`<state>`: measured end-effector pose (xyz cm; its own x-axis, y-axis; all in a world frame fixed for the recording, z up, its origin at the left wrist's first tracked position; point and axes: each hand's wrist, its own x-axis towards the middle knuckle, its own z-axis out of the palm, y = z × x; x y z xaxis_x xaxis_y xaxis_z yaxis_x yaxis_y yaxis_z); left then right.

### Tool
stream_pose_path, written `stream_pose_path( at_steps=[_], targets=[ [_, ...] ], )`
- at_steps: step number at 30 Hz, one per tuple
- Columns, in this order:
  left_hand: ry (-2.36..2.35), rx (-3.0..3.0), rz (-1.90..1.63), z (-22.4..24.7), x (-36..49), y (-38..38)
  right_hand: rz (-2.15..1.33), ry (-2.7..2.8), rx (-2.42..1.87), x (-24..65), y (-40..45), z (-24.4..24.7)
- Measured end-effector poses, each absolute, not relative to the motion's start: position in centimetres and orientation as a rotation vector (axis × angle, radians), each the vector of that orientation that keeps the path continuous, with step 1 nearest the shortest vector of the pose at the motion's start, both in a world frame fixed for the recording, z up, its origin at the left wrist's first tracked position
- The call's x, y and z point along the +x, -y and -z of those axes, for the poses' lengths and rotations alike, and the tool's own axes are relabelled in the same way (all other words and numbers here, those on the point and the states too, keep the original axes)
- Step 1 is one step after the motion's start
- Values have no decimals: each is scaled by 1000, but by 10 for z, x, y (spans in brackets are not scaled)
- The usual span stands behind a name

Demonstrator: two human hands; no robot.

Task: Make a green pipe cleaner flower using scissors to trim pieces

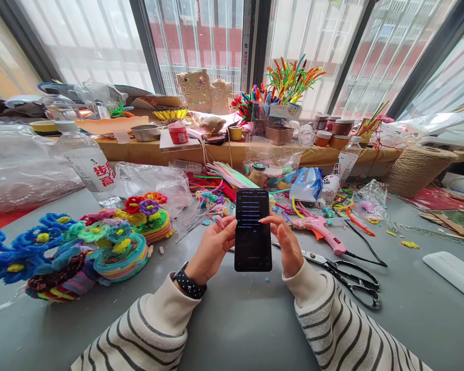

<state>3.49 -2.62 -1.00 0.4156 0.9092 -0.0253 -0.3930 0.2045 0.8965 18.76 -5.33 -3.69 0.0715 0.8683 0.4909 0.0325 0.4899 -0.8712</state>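
A black smartphone (pixel 253 252) is upright above the grey table, its dark screen showing lines of small text facing me. My left hand (pixel 213 245) is closed on its left edge, the thumb along the side and a black dotted band on the wrist. At the right edge, my right hand (pixel 289 246) is curled against the phone, one fingertip over the screen; part of its grip is hidden. Just right of that hand lie black-handled scissors (pixel 351 278) and a pink hot glue gun (pixel 322 232).
Fuzzy pipe-cleaner flowers (pixel 42 238) and coiled round pieces (pixel 121 260) stand at left. Behind the phone are loose pipe cleaners (pixel 232 175), a water bottle (pixel 88 165) and a cork-coloured jar (pixel 258 176). A twine spool (pixel 419 170) and white case (pixel 454 273) are at right.
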Motion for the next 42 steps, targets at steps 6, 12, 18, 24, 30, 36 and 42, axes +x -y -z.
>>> stream_pose_path(
  at_steps=[6,12,18,24,30,36,42],
  targets=[
    [-665,964,-1008,10,35,26,-767,1359,-854,188,53,37],
    [-630,998,-985,12,34,25,-766,1381,-879,189,53,38],
    [-627,993,-995,13,34,25,-760,1380,-899,189,53,37],
    [-631,970,-1006,13,35,25,-741,1360,-869,187,52,34],
    [-646,945,-1014,12,35,25,-744,1354,-857,185,54,33],
    [-636,959,-1000,14,35,24,-762,1360,-870,186,53,34],
    [-631,963,-1005,13,35,25,-765,1378,-887,187,52,35]
  ],
)
